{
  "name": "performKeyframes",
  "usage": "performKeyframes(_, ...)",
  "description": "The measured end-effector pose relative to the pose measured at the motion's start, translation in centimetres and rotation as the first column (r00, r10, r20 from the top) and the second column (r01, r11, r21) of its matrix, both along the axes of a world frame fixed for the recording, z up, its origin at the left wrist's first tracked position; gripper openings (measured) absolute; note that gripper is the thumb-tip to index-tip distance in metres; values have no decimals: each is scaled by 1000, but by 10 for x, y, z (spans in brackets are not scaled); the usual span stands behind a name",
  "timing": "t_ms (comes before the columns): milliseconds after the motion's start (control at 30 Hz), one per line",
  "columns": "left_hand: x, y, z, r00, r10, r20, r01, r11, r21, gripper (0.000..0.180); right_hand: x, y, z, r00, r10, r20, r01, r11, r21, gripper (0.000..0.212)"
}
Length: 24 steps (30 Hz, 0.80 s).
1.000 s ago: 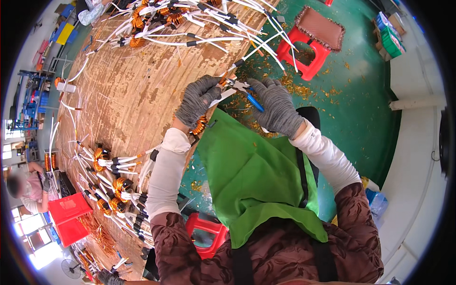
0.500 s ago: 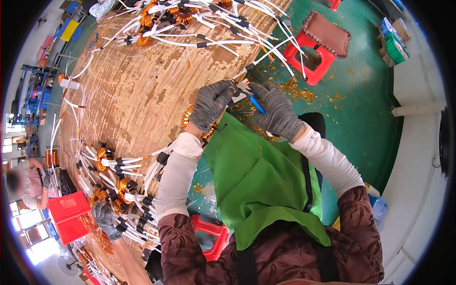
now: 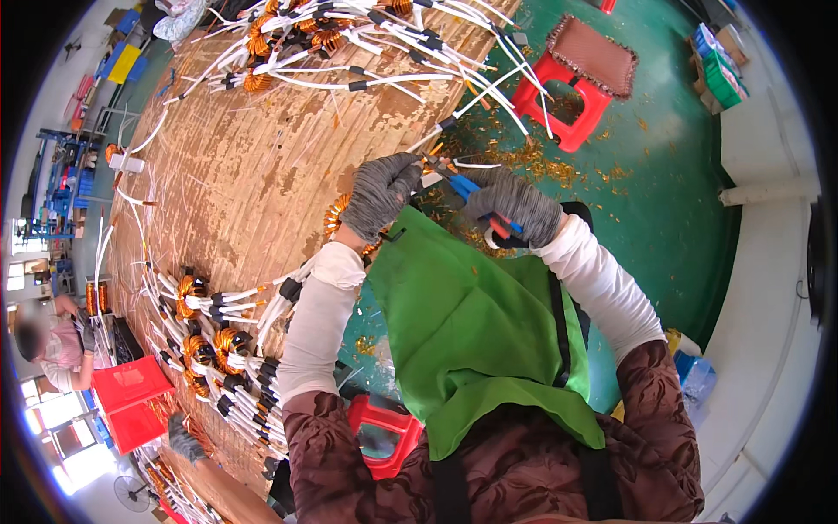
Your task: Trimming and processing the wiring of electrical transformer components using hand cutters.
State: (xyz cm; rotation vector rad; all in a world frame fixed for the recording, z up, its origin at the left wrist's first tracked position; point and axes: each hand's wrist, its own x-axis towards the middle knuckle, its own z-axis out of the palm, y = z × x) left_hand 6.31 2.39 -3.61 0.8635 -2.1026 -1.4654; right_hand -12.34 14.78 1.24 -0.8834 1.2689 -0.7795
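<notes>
My left hand (image 3: pixel 382 192), in a grey knit glove, is closed on the copper-ended wire leads of a coil at the table's edge. The orange copper coil (image 3: pixel 335 213) shows beside that wrist, partly hidden by the hand. My right hand (image 3: pixel 517 206), gloved alike, grips a pair of pliers (image 3: pixel 463 184) with blue and red handles. The pliers' jaws meet the wire ends just right of my left fingertips; exactly what they bite is too small to make out. A thin white wire (image 3: pixel 478 165) sticks out to the right there.
White-sleeved coils (image 3: pixel 262 44) lie heaped at the far end of the wooden table (image 3: pixel 253 166), and more (image 3: pixel 231 349) at the near left. A co-worker's gloved hand (image 3: pixel 185 438) is by red bins (image 3: pixel 133 384). A red stool (image 3: pixel 580 118) stands among floor scraps.
My right hand has turned and drawn slightly back, so more of the pliers' handles shows. The co-worker's hand at lower left has moved away from the coils, nearer to me.
</notes>
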Motion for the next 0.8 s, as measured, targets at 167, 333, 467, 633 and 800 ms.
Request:
performKeyframes(167,5,0,26,995,-101,-14,102,973,208,29,-14,-5,-16,462,-202,-864,-454,783,-426,56)
performKeyframes(333,7,-5,23,996,-70,-63,91,889,449,30,-29,-28,-26,276,-346,-897,-695,573,-435,75)
performKeyframes(467,8,-10,24,991,-129,-45,136,900,414,33,-35,-34,-36,314,-373,-873,-712,515,-476,74)
performKeyframes(633,-3,11,33,995,-82,52,78,994,72,30,-18,-8,-37,859,13,-511,-299,824,-481,64)
performKeyframes(800,-16,21,11,978,64,201,25,911,-411,32,-10,8,-34,998,-19,-61,3,969,-249,59)
